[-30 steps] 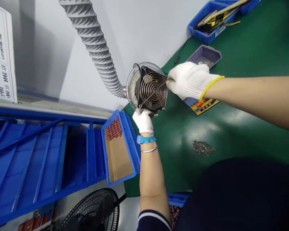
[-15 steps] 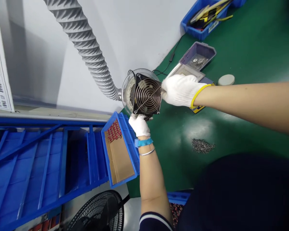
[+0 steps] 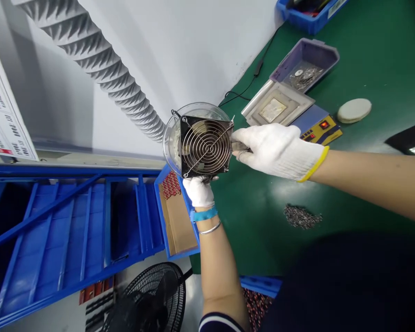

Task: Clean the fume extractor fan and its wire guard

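A small square black fan (image 3: pixel 207 147) with a round wire guard stands in front of a clear round hood (image 3: pixel 200 108). My left hand (image 3: pixel 198 191), in a white glove, is at the fan's lower edge with its fingers curled. A dark thing shows at those fingertips, too hidden to name. My right hand (image 3: pixel 275 150), also gloved, is closed at the fan's right side. Its thumb and fingers pinch a dark grey metal piece (image 3: pixel 240 146), mostly covered by the glove. Behind this hand sits a blue and yellow box (image 3: pixel 320 124) with a lit red switch.
A grey ribbed hose (image 3: pixel 114 78) runs to the hood. On the green table (image 3: pixel 256 240) lie a pile of small metal parts (image 3: pixel 301 216), a purple tray (image 3: pixel 307 64) and a round white pad (image 3: pixel 354 110). A blue bin (image 3: pixel 178 253) holds red parts. Below is a black fan (image 3: pixel 152 299).
The view has shifted and come closer. My right hand has drawn slightly back from the fan guard, and the grey piece in it now shows. My left hand stays at the fan's lower edge.
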Demonstrator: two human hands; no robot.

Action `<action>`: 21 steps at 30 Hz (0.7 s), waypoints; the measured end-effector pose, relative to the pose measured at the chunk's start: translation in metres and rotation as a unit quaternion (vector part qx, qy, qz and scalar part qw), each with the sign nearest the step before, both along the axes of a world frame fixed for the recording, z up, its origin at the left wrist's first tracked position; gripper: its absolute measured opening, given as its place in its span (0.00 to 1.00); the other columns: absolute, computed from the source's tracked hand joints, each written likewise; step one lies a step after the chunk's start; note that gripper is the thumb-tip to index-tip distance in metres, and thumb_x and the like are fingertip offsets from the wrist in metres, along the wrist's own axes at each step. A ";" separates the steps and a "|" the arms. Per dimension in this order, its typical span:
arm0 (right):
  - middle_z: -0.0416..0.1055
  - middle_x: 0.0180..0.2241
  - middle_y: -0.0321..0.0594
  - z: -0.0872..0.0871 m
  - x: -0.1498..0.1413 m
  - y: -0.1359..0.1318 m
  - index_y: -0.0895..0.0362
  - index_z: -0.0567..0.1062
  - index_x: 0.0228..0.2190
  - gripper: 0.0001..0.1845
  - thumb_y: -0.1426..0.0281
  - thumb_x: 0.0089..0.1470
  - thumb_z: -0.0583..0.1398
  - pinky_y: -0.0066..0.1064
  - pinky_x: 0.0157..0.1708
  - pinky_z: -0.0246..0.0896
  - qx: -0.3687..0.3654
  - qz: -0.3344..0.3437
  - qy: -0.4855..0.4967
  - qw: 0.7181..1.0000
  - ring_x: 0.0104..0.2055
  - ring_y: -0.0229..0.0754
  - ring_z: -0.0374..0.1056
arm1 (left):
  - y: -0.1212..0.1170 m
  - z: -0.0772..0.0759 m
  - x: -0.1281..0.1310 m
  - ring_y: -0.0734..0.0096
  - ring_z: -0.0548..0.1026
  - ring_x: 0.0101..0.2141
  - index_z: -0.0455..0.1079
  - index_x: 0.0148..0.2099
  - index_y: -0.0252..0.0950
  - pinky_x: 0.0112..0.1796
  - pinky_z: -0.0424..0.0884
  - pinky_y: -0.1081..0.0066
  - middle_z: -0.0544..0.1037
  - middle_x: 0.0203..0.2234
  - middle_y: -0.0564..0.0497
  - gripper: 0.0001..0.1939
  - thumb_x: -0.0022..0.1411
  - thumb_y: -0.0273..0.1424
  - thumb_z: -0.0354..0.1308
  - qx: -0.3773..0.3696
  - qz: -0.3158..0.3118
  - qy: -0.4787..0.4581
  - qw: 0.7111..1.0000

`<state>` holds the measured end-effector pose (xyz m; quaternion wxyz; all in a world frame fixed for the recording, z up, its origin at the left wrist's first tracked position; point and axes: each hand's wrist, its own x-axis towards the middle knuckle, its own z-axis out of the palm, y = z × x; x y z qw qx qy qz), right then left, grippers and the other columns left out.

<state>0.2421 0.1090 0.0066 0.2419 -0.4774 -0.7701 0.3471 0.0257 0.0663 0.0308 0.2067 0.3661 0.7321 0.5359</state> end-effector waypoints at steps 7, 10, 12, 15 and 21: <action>0.79 0.43 0.45 -0.006 0.002 0.006 0.54 0.76 0.51 0.22 0.56 0.67 0.51 0.34 0.34 0.53 0.059 -0.020 -0.009 0.998 0.42 0.50 0.74 | 0.003 0.003 0.003 0.75 0.73 0.20 0.63 0.22 0.33 0.18 0.73 0.74 0.77 0.26 0.53 0.08 0.34 0.20 0.57 0.000 0.011 0.050 0.999; 0.77 0.41 0.47 -0.007 0.005 0.006 0.55 0.75 0.49 0.21 0.58 0.68 0.49 0.34 0.34 0.53 0.088 -0.039 -0.033 0.995 0.40 0.50 0.73 | 0.003 0.004 0.009 0.75 0.74 0.22 0.65 0.21 0.33 0.20 0.74 0.76 0.79 0.27 0.52 0.07 0.34 0.20 0.58 0.002 -0.008 0.066 0.998; 0.77 0.41 0.49 -0.011 0.006 0.007 0.57 0.74 0.49 0.21 0.61 0.69 0.47 0.35 0.33 0.52 0.115 -0.052 -0.052 0.991 0.39 0.50 0.73 | 0.003 0.004 0.013 0.74 0.76 0.24 0.67 0.23 0.33 0.21 0.75 0.76 0.80 0.28 0.51 0.08 0.35 0.20 0.57 0.008 -0.012 0.063 0.998; 0.77 0.41 0.50 -0.014 0.007 0.012 0.57 0.74 0.50 0.21 0.64 0.68 0.46 0.35 0.34 0.52 0.136 -0.052 -0.068 0.987 0.38 0.50 0.72 | 0.004 0.005 0.019 0.73 0.76 0.23 0.68 0.25 0.34 0.21 0.75 0.75 0.80 0.28 0.51 0.08 0.36 0.22 0.58 0.008 -0.024 0.020 0.999; 0.77 0.39 0.48 0.008 0.015 0.026 0.54 0.76 0.49 0.19 0.63 0.67 0.49 0.35 0.32 0.54 0.087 -0.015 -0.088 0.992 0.40 0.53 0.74 | 0.008 0.008 0.026 0.73 0.74 0.20 0.67 0.28 0.36 0.18 0.74 0.74 0.78 0.24 0.56 0.14 0.33 0.22 0.58 0.029 -0.013 -0.024 0.999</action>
